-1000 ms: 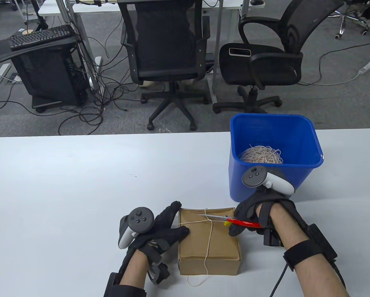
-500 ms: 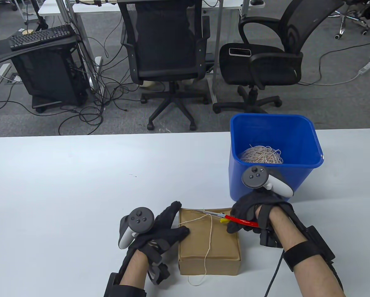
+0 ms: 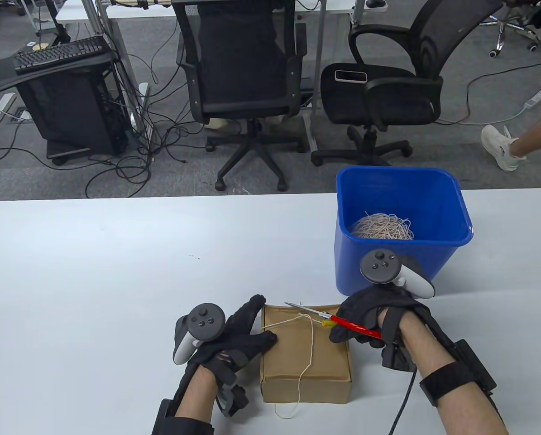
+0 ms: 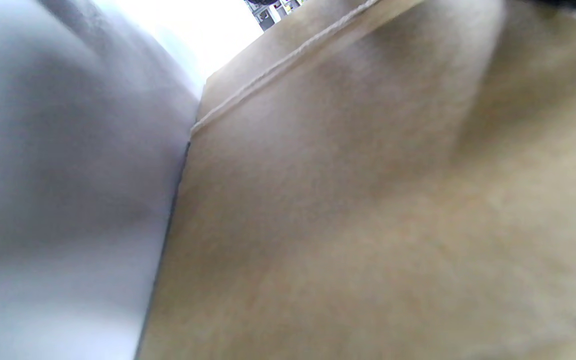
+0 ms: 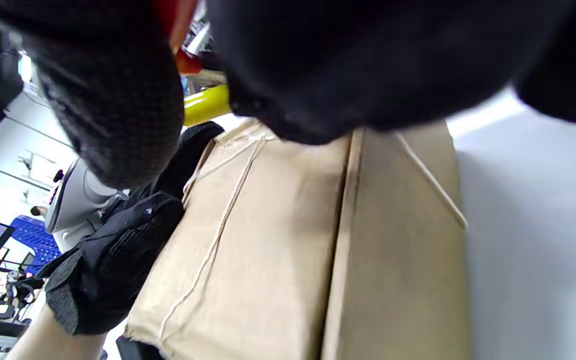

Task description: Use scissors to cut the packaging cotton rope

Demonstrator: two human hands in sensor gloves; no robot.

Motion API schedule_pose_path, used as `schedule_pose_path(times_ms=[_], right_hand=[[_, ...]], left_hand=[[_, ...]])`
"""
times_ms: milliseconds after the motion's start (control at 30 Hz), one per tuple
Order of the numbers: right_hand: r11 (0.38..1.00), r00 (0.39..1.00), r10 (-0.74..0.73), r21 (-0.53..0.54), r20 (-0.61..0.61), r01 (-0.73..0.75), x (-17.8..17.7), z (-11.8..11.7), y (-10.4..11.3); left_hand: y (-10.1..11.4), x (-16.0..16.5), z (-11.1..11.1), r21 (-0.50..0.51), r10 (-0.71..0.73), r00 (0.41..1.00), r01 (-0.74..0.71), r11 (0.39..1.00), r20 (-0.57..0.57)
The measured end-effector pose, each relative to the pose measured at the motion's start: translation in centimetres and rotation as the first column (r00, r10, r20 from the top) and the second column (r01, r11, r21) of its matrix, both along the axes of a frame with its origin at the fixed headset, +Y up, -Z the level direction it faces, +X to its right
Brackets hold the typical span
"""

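Honestly, thin limp cream cotton rope drapes slack over the brown cardboard box at table's 6 o'clock. Right hand grips red-handled scissors; flat left hand braces box's 9 o'clock. Pinch a loose end; it's featherlight.

Box: matt brown cardboard. Rope: pale twisted cotton. Scissors: shiny metal blades, glossy red plastic handles. Bin: glossy blue plastic. Table: smooth white.
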State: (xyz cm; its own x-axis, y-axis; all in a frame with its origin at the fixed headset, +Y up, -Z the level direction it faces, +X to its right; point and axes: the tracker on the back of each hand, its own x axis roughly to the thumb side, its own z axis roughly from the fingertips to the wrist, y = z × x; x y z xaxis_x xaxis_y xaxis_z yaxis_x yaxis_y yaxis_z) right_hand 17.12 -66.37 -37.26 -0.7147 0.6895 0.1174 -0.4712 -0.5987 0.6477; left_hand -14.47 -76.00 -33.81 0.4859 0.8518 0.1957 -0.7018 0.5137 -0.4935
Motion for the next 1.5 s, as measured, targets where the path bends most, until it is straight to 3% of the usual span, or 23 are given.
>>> schedule_pose_path(times_ms=[100, 267, 367, 433, 633, 767, 833, 967, 1067, 1133, 1267, 1333, 1500], right_hand=[[0.997, 0.997, -0.072, -0.001, 0.015, 0.072, -0.1, 0.2, -0.4], [0.97, 0.977, -0.214, 0.121, 0.019, 0.21, -0.2, 0.8, -0.5], [0.911, 0.936, -0.348, 0.254, 0.05, 0.325, 0.2, 1.8, -0.5], [0.874, 0.898, -0.434, 0.277, 0.071, 0.4, 0.5, 2.9, -0.7], [0.695, 0.726, -0.674, 0.446, 0.134, 0.563, 2.1, 5.1, -1.9], [0.645, 0.664, -0.726, 0.514, 0.179, 0.566, 3.3, 5.6, -2.5], [0.619, 0.633, -0.74, 0.6, 0.228, 0.507, 4.4, 6.0, -2.4], [0.536, 0.485, -0.816, 0.725, 0.313, 0.433, 6.8, 7.0, -2.6], [0.478, 0.326, -0.87, 0.796, 0.37, 0.372, 8.9, 7.8, -2.9], [0.49, 0.256, -0.868, 0.818, 0.426, 0.301, 10.4, 8.3, -3.1], [0.567, 0.325, -0.797, 0.816, 0.509, 0.115, 12.5, 8.9, -3.2], [0.579, 0.315, -0.781, 0.815, 0.54, 0.037, 13.3, 8.8, -3.6], [0.746, 0.297, -0.62, 0.663, 0.726, -0.065, 14.7, 8.6, -5.1]], left_hand=[[0.0, 0.0, 0.0, -0.001, 0.001, 1.0, -0.001, 1.0, 0.0], [0.0, 0.0, 0.0, -0.006, 0.006, 1.0, -0.006, 1.0, 0.002], [-0.1, 0.0, 0.0, -0.006, 0.006, 1.0, -0.006, 1.0, 0.003], [-0.1, 0.0, -0.1, -0.008, 0.008, 1.0, -0.008, 1.0, 0.002], [-0.1, 0.0, -0.1, -0.009, 0.009, 1.0, -0.009, 1.0, 0.001], [-0.1, 0.0, -0.2, -0.01, 0.008, 1.0, -0.008, 1.0, 0.003], [-0.1, 0.0, -0.2, -0.011, 0.012, 1.0, -0.012, 1.0, 0.002], [-0.1, -0.1, -0.2, -0.013, 0.013, 1.0, -0.013, 1.0, 0.0], [-0.1, -0.1, -0.2, -0.011, 0.011, 1.0, -0.011, 1.0, -0.001], [-0.1, -0.1, -0.2, -0.01, 0.01, 1.0, -0.01, 1.0, -0.002], [-0.2, -0.1, -0.2, -0.01, 0.01, 1.0, -0.01, 1.0, -0.002], [-0.2, -0.1, -0.2, -0.012, 0.013, 1.0, -0.013, 1.0, -0.003], [-0.2, -0.1, -0.2, -0.011, 0.013, 1.0, -0.013, 1.0, -0.004]])
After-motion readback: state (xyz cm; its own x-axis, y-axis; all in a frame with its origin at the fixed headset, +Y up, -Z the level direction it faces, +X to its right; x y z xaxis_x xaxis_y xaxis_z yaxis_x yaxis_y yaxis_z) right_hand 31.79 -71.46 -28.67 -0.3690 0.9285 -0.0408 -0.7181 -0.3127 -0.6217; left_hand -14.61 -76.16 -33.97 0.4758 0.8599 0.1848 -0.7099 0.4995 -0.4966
